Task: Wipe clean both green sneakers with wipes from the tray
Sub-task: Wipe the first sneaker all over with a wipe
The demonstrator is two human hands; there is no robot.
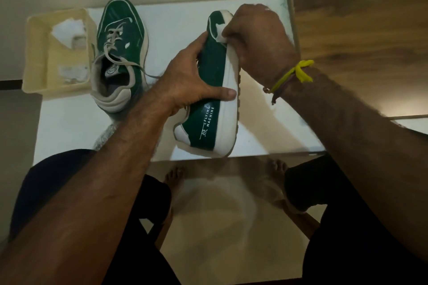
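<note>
Gripped sneaker (214,90) mid-length with left hand (190,78), toe pointing away; pinched wipe (221,34) at toe cap in curled right hand (259,39), heel end nearest.

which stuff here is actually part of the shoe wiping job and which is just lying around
Part of the job:
held sneaker, gripped by left hand
wipe pressed near its toe by right hand
second sneaker on the table
tray with spare wipes

Just there:
glass table
yellow wrist thread
</note>
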